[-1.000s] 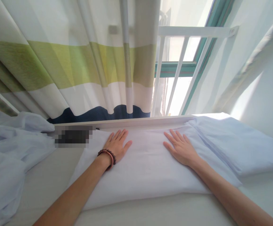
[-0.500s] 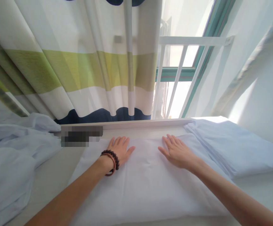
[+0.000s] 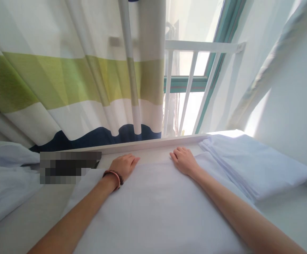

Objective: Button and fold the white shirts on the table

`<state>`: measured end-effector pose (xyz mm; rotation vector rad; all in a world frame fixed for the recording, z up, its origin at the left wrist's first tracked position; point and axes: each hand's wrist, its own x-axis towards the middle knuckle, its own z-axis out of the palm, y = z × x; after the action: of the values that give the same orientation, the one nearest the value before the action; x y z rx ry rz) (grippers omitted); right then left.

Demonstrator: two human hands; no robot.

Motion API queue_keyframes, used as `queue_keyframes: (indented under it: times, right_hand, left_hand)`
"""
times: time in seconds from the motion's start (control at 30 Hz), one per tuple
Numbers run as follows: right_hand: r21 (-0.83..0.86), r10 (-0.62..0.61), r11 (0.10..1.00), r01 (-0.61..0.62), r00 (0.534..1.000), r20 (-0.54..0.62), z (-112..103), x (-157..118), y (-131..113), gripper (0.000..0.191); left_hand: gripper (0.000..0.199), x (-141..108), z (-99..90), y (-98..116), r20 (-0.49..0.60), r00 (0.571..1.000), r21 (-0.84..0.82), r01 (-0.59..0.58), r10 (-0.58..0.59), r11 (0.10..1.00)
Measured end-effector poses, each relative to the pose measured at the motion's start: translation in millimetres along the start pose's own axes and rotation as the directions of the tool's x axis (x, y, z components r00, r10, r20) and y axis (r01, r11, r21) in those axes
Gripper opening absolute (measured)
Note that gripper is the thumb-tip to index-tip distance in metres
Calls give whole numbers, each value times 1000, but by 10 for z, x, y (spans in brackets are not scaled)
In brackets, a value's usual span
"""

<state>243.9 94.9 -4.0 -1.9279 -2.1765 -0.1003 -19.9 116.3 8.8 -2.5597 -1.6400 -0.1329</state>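
Note:
A white cloth [image 3: 153, 208], folded flat, lies on the pale surface in front of me. My left hand [image 3: 124, 165] is at its far edge on the left, fingers curled over the edge and thumb pointing right. At the same edge, further right, my right hand [image 3: 184, 159] has its fingers closed on the fabric. The fingertips of both hands are partly hidden. A dark beaded bracelet [image 3: 118, 177] and a reddish-brown bangle circle my left wrist.
Another folded white cloth [image 3: 254, 162] lies at the right, against the first. Crumpled white fabric [image 3: 7, 190] is heaped at the left, near a blurred dark object [image 3: 65, 167]. Behind a low ledge [image 3: 148, 144] hang a striped curtain [image 3: 71, 84] and a white railing [image 3: 203, 46].
Both hands were spread flat on the cloth; now their fingers are curled at its far edge. The view has shifted, so the curtain and window appear further left.

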Motion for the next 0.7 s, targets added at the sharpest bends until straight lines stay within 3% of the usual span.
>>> queue_keyframes:
  times: [0.27,0.5,0.7]
  right_hand:
    - [-30,104,994,-104,995,10,41,128,163,66]
    - [-70,94,993,-92,995,24,49,176,166,69]
    - [-89,73,994,-70,997,33,46,233,178,67]
  left_hand:
    - [58,39,3,-78,51,984,-5,172,-171,985]
    - [59,192,-22,-176,85,985,-136,163,-152,977]
    - [55,168,9,-159,75,983,-115,174,-166,978]
